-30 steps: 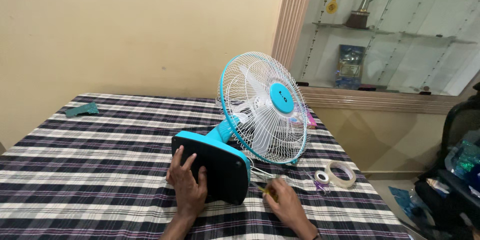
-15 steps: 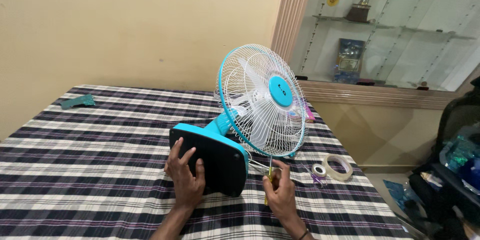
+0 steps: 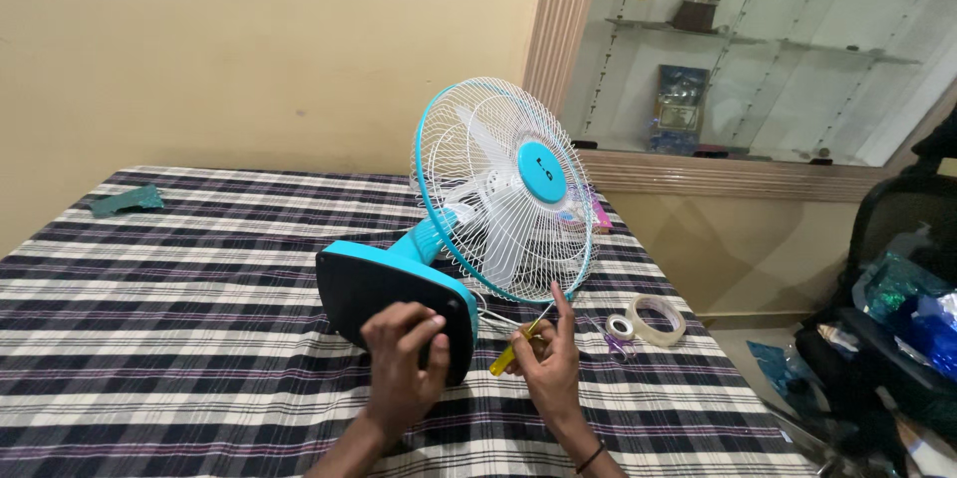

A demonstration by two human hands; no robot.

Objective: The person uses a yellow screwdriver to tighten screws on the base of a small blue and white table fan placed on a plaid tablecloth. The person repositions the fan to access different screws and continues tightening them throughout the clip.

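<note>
In the head view we see a blue fan (image 3: 503, 189) tipped on its side on a checked cloth (image 3: 199, 269), its black base (image 3: 389, 304) turned toward us and its white grille pointing to about two o'clock. Our left hand (image 3: 404, 363) lies on the base, fingers curled loosely against the black underside, clasping nothing that we can make out. Our right hand (image 3: 546, 358) sits just at three o'clock of the base, fingers closed around a yellow screwdriver (image 3: 516, 346), with the forefinger stretched up toward the lower rim of the grille. The screwdriver's tip points toward twelve o'clock, close to white wires (image 3: 498, 317) that run out from under the base. At three o'clock of the right hand lie two tape rolls, a small one (image 3: 620, 326) and a larger one (image 3: 660, 319), just beside each other. A teal scrap (image 3: 127, 201) rests far off at ten o'clock, near the cloth's far edge. Behind the fan, at one o'clock, stands a glass cabinet (image 3: 758, 49).
</note>
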